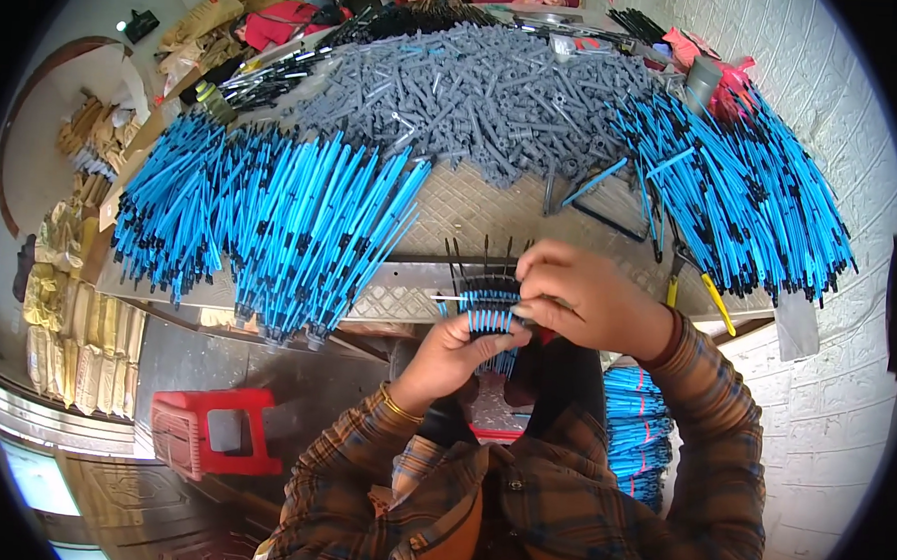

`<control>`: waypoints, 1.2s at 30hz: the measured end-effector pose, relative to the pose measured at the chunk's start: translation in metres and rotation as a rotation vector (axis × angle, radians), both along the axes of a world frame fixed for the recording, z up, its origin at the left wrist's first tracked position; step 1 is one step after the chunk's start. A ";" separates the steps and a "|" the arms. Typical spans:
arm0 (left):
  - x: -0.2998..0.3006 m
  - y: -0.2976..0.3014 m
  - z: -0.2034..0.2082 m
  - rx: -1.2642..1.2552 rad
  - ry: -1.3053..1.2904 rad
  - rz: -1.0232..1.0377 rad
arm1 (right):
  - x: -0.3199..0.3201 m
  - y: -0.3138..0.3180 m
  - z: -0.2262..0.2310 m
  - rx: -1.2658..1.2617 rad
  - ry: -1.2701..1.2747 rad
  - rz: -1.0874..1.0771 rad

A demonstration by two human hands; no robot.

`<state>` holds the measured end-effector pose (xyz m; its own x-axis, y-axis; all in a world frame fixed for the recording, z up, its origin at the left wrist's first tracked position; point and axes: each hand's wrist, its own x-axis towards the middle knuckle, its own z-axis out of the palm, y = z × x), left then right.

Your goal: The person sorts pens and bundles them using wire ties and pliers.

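A small bundle of thin blue and black rods (490, 300) is in front of my lap, just off the table's near edge. My left hand (455, 355) is closed round its lower side, with the thumb lying along the blue parts. Several dark tips stick up from the bundle toward the table, and a thin pale rod (456, 298) crosses it sideways. At the bundle's right end is my right hand (578, 294), its fingers curled and pinched together. What those fingertips hold is hidden.
The table (472, 206) carries a grey heap of plastic parts (477, 91). Piles of blue rods lie left (301, 214) and right (743, 193). Yellow-handled pliers (716, 297) overhang the right edge. A red stool (217, 430) stands lower left; tied blue bundles (637, 428) are beside my right leg.
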<state>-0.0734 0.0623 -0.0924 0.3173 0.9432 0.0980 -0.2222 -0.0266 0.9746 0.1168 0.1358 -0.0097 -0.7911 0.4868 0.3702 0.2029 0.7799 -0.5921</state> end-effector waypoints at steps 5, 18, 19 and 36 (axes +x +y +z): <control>0.004 -0.008 -0.003 -0.034 0.002 -0.030 | 0.006 -0.008 0.000 -0.031 0.028 0.024; 0.002 0.013 -0.005 -0.031 0.045 0.090 | 0.089 0.137 -0.054 0.257 -0.251 -0.524; 0.002 0.016 -0.006 -0.037 0.036 0.130 | 0.090 0.151 -0.067 0.337 -0.513 -0.553; -0.006 0.000 0.013 -0.071 0.036 0.034 | 0.088 0.134 -0.067 0.414 -0.679 -0.705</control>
<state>-0.0789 0.0624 -0.0799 0.2867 0.9578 0.0191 -0.1867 0.0363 0.9817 0.2045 0.2696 -0.0763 -0.4824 0.8530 0.1994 0.8759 0.4721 0.0998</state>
